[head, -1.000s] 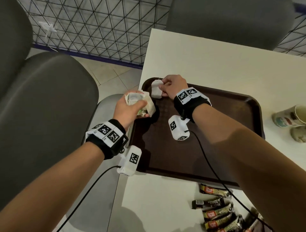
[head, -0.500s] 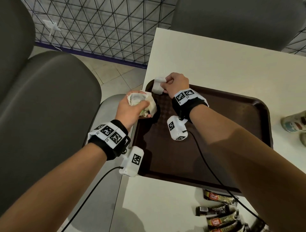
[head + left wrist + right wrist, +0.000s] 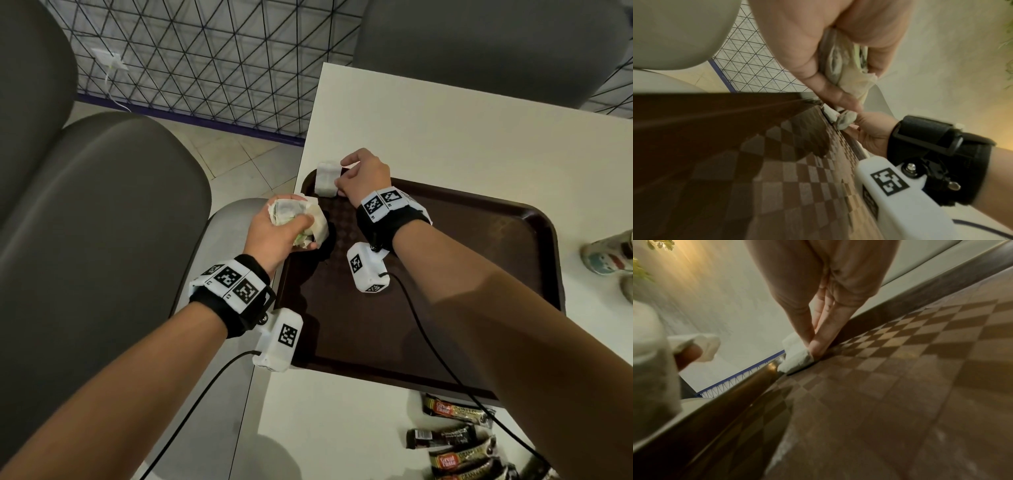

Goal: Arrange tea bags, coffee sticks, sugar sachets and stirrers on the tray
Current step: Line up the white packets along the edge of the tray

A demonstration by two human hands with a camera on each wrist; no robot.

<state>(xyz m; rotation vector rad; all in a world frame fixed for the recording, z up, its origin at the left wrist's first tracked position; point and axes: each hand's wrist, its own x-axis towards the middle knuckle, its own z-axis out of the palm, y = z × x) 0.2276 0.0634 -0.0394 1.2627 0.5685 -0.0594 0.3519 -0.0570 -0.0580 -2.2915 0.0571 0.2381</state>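
A dark brown tray (image 3: 496, 274) lies on the white table (image 3: 445, 137). My right hand (image 3: 363, 174) pinches one white tea bag (image 3: 327, 178) down at the tray's far left corner; the right wrist view shows the tea bag (image 3: 797, 358) under thumb and finger against the tray rim (image 3: 760, 369). My left hand (image 3: 281, 233) grips a bunch of tea bags (image 3: 294, 219) just above the tray's left edge, and the bunch of tea bags (image 3: 844, 65) fills its curled fingers in the left wrist view.
Several dark coffee sticks (image 3: 459, 442) lie on the table in front of the tray. Paper cups (image 3: 609, 253) stand at the right edge. Grey chairs (image 3: 102, 222) stand to the left and beyond the table, with a wire mesh fence (image 3: 205, 58) behind.
My right hand has carried the single tea bag a little further toward the tray's far left corner and lowered it onto the tray. The left hand keeps its bunch, almost unmoved.
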